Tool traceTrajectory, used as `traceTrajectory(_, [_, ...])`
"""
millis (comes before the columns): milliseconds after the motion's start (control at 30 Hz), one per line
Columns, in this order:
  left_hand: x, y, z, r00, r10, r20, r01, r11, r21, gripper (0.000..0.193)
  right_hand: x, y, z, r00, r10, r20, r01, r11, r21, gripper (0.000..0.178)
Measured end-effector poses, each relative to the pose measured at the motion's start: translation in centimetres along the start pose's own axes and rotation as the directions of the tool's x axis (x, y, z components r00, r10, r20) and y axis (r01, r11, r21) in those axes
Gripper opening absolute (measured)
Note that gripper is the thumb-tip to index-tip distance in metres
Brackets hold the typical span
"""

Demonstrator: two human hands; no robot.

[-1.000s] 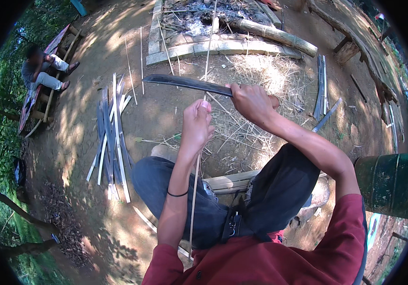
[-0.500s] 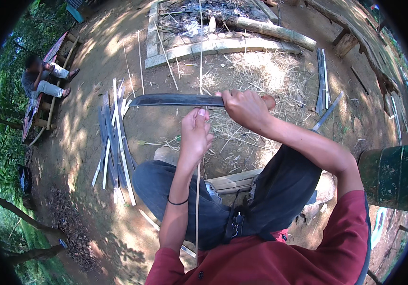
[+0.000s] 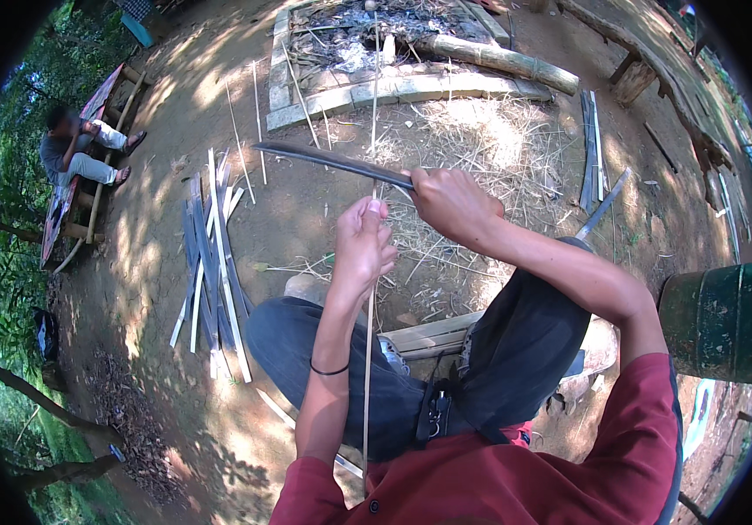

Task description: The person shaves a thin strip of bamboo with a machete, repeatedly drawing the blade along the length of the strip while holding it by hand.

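My right hand [image 3: 454, 201] is closed round the handle of a machete [image 3: 328, 159], whose long dark blade points left and slants up toward its tip. Just below the blade, my left hand [image 3: 364, 241] pinches a thin pale bamboo strip [image 3: 368, 367] with the thumb on top. That strip runs from my lap, through the left hand, under or against the blade, and on toward the fire pit. Whether the edge touches the strip I cannot tell. My right fingers hide the machete's handle.
To the left lies a pile of split bamboo slats [image 3: 209, 262]. Ahead is a brick-edged fire pit [image 3: 411, 89] with a log [image 3: 507, 61] across it. Shavings [image 3: 498, 149] litter the ground. A green drum [image 3: 713, 322] stands right; a person [image 3: 83, 149] sits on a bench far left.
The machete blade has tilted, its tip rising away from me and its broad face turning edge-on. My right hand rolled slightly; the left hand stays in nearly the same place.
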State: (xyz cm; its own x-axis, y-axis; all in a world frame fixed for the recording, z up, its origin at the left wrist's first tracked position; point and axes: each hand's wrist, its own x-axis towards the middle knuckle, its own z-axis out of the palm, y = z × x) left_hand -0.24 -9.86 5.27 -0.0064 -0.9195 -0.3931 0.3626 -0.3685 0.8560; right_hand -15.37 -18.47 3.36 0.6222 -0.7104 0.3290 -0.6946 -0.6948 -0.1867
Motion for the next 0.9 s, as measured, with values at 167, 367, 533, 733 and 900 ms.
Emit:
traceTrajectory(167, [-1.3,0.4,-0.5,0.997,0.013,0.08,-0.013,1.0,0.004,0.025,1.4,3.4,-0.6,0.993,0.116,0.012,-0.112,0.982,-0.154,0.028])
traceTrajectory(367, [-0.4,0.1,-0.9,0.998,0.025,0.05,-0.025,1.0,0.015,0.024,-0.2,0.9,-1.4,0.991,0.116,0.064,-0.121,0.989,0.083,0.019])
traceTrajectory(533, [-0.2,-0.3,-0.5,0.997,0.071,-0.027,-0.071,0.997,0.021,0.022,-0.8,-1.8,-1.3,0.997,0.045,0.065,-0.057,0.977,0.206,0.022])
traceTrajectory(733, [-0.7,-0.3,0.1,0.995,0.096,-0.026,-0.095,0.994,0.049,0.023,-0.3,-1.9,-3.4,0.979,0.128,0.161,-0.198,0.794,0.574,0.026])
traceTrajectory(900, [-0.7,-0.8,0.3,0.997,0.063,0.042,-0.066,0.995,0.068,0.023,0.3,-1.9,-2.3,0.959,0.214,0.187,-0.265,0.431,0.862,0.025])
